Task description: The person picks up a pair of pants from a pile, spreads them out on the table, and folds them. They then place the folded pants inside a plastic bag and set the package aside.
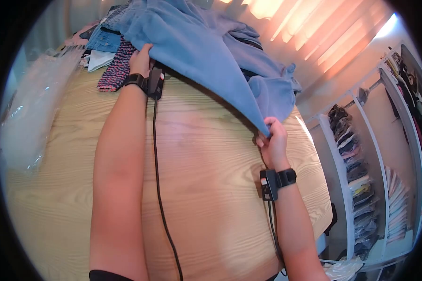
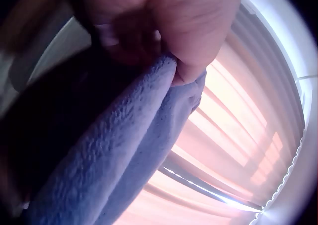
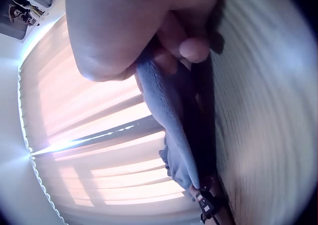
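Left grip (image 1: 140, 60): clenched on the blue fleece garment (image 1: 206, 51). The fingers are curled into its near edge at the far left of the spread, and the left wrist view shows a fold of the fleece pinched under them.
Right grip: the right grip (image 1: 273, 143) grasps the same garment, pinching its lowest corner between thumb and curled fingers, just above the wooden surface (image 1: 211, 201).
Garment: it is held taut between the two grips and slants from the far left down to the near right. Its bulk is heaped at the far side of the surface, and the near edge is raised off the wood.
Wrists: a black strap with a small camera (image 1: 155, 83) sits on the left wrist and another camera (image 1: 268, 184) on the right. A black cable (image 1: 160, 196) runs from the left one back along the forearm.
Beside the left grip: a pink and navy knitted piece (image 1: 115, 68) lies just to its left, touching the surface. White cloth (image 1: 98, 58) and denim (image 1: 103, 40) lie behind it.
Left edge: clear plastic wrapping (image 1: 33, 117) lies there.
Right of the surface: white shelving (image 1: 356, 178) holds stacked folded clothes.
Beyond: sunlit curtains (image 1: 323, 37).
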{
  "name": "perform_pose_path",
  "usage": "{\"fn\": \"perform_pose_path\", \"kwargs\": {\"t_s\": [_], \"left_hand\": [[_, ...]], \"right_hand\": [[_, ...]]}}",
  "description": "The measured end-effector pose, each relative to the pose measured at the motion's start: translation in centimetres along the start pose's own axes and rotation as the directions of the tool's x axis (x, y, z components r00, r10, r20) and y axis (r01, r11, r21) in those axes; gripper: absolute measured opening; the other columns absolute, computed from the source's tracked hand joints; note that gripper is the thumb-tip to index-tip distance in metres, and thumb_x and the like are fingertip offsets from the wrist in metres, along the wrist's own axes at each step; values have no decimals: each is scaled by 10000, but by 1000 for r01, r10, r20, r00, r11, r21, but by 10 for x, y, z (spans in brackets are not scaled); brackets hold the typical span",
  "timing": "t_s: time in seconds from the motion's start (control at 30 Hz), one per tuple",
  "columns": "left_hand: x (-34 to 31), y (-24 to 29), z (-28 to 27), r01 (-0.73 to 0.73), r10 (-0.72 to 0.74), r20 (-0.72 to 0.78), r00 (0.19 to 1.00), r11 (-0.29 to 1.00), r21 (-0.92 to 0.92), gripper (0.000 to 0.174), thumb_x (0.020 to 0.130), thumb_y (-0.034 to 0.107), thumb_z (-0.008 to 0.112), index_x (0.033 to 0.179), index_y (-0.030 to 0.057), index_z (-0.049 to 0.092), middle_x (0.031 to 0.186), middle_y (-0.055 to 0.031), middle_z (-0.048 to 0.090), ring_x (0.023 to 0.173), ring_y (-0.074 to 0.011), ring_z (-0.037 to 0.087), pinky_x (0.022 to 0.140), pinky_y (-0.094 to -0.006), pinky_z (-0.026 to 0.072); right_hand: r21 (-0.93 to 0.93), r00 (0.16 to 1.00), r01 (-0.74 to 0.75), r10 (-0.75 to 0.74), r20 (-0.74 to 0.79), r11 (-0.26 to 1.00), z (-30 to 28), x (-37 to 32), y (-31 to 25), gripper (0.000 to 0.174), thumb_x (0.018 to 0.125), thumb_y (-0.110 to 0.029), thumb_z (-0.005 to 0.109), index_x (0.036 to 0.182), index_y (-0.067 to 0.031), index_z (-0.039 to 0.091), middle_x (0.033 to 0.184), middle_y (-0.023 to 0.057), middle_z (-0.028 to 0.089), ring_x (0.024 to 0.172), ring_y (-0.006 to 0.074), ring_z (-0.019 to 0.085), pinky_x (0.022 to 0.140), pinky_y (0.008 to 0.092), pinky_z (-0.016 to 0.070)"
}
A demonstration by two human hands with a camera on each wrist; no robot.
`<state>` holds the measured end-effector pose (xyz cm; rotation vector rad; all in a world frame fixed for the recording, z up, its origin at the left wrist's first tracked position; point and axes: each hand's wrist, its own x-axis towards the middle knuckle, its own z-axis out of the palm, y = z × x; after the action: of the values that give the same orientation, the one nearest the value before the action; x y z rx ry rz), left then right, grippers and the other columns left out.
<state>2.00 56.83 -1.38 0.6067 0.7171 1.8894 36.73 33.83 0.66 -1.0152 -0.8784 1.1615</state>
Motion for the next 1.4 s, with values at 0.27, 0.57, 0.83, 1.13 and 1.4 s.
{"fn": "perform_pose_path", "kwargs": {"t_s": [0.27,0.57,0.83,1.13,1.4], "left_hand": [[-128,37,-5,-95,93,21,995,952,292,237,809,127,612,1029,39,607,817,-35,621,627,-119,553,552,-270,449],[-304,110,-42,36,-39,4,999,958,283,120,857,117,603,954,74,547,676,18,485,517,-60,445,470,-217,390],[-453,195,-93,241,-210,-156,965,945,219,59,909,111,551,853,94,546,642,56,425,541,-41,390,515,-217,366],[-588,276,-174,141,-24,-330,944,931,335,89,898,119,597,955,93,533,784,23,497,641,-54,443,585,-244,412],[-563,301,-162,-272,248,319,915,-206,940,472,871,172,647,1277,-5,485,1368,-162,460,1264,-330,432,1072,-410,322]], "right_hand": [[15,1000,-5,5,-1,1000,-44,-86,-14,183,863,-81,370,895,-57,548,586,-17,414,450,85,321,435,254,342],[-71,991,-46,54,121,996,-77,-170,-22,209,861,-60,409,894,4,606,575,-4,451,444,78,367,429,263,430],[-234,965,-227,250,74,945,-110,-246,-53,213,903,-106,435,971,-10,613,630,-8,474,475,71,398,521,262,503],[-424,742,-312,496,450,850,-106,-322,-96,313,901,-37,539,1214,-35,544,829,44,642,587,63,527,593,243,503],[-890,925,373,-38,377,262,-127,-268,-87,446,857,-196,613,1279,-71,540,1317,152,480,1255,332,401,1059,477,315]]}}
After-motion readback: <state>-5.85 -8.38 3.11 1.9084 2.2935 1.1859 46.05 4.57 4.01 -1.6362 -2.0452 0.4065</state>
